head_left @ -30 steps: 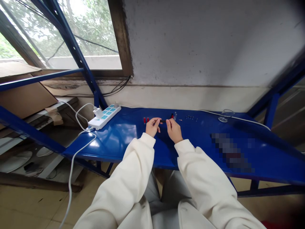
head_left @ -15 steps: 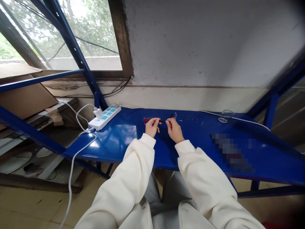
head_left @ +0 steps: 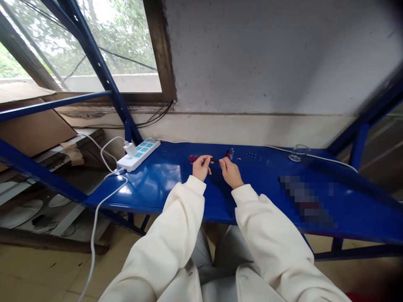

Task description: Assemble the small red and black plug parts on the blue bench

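Observation:
My left hand (head_left: 200, 168) pinches one end of a thin dark rod (head_left: 215, 160), held level just above the blue table. At its other end, the fingertips of my right hand (head_left: 231, 173) are closed on it. The rod is too small to tell its kind. Beside the left fingers stand small red pieces (head_left: 192, 159). Just beyond the right hand are a dark red piece (head_left: 227, 153) and a clear piece (head_left: 232, 153), partly hidden by the fingers. Several tiny pieces (head_left: 251, 155) lie in rows farther right.
A white power strip (head_left: 138, 156) with a plugged-in adapter sits at the table's left end, its cord hanging over the edge. Clear round items (head_left: 295, 158) lie at the back right. A blurred dark object (head_left: 305, 203) rests on the blue table (head_left: 261, 193) at right.
Both hands stay almost in place. A pale, thin bit that showed between the rod and my right fingertips is no longer visible; the dark rod now reaches those fingers.

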The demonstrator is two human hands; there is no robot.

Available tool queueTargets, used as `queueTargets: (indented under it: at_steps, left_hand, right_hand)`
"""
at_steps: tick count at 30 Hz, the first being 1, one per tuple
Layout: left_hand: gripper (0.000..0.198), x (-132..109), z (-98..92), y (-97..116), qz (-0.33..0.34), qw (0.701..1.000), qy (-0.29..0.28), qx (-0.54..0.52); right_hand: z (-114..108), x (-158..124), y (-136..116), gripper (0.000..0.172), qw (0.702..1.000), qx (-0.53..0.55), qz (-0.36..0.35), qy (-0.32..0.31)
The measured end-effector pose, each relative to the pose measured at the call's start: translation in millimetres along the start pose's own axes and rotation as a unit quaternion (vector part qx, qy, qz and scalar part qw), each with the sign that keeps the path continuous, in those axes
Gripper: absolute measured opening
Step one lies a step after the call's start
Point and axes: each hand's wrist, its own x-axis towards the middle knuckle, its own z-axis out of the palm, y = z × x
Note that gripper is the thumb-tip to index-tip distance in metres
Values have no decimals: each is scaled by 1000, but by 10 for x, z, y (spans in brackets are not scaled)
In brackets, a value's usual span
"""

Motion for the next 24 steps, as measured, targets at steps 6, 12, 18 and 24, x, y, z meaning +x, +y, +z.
queueTargets:
  at_steps: [6,12,18,24]
  left_hand:
    - [39,14,-14,-16,-4,1000,20,-4]
    - [40,16,-16,-27,3,1000,23,1]
    - [41,17,-22,17,13,997,80,-6]
    - [40,27,-35,33,20,991,132,-30]
  right_hand:
    - [0,-12,-23,33,998,66,-1,11]
    - [-12,-15,-43,37,1000,30,9,2]
    - [-12,-15,-39,32,999,46,-6,24]
    - [-16,-16,-47,34,995,80,12,50]
